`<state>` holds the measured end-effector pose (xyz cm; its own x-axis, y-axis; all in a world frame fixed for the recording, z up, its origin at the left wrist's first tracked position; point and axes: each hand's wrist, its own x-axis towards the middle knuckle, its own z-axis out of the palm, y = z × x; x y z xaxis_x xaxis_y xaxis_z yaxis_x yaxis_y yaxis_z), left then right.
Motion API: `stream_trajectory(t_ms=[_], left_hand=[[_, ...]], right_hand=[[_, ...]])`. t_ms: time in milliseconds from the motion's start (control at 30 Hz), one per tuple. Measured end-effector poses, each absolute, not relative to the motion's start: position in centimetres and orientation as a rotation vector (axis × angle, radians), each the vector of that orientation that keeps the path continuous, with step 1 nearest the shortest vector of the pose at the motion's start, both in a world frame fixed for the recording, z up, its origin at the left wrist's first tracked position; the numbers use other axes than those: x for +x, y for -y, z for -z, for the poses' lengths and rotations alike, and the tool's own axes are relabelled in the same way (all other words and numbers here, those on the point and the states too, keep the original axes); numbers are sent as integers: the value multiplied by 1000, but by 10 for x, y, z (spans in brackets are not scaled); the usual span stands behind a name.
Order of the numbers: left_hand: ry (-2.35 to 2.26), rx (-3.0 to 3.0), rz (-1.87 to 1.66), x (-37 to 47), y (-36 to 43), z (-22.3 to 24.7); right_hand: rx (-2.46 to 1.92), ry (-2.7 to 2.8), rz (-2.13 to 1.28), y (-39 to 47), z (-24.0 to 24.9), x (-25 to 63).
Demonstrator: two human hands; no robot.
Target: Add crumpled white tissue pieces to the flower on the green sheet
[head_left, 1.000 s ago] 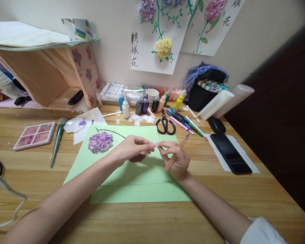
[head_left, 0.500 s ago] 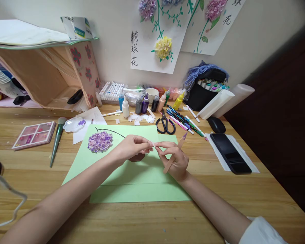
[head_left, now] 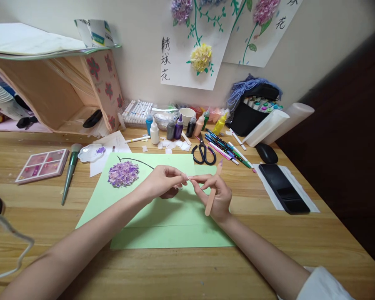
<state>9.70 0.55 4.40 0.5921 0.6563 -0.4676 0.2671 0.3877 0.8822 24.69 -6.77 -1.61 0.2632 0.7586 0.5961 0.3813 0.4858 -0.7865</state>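
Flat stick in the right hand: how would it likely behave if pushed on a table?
The stick is probably light, being slim and thin. It looks wooden and runs straight in the right hand, so likely fairly stiff. Its flat shape suggests sliding rather than rolling.

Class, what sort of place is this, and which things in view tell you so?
Probably a craft desk against a wall: coloured squeeze bottles stand near black-handled scissors, with raised flower pictures hanging above.
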Motion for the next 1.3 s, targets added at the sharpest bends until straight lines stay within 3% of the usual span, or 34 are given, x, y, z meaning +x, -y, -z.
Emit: stream_trajectory(t_ms=[1300], left_hand=[[-978, 1227, -407, 101, -1, -35]], right_hand=[[-1102, 1249, -471, 66, 15, 242]])
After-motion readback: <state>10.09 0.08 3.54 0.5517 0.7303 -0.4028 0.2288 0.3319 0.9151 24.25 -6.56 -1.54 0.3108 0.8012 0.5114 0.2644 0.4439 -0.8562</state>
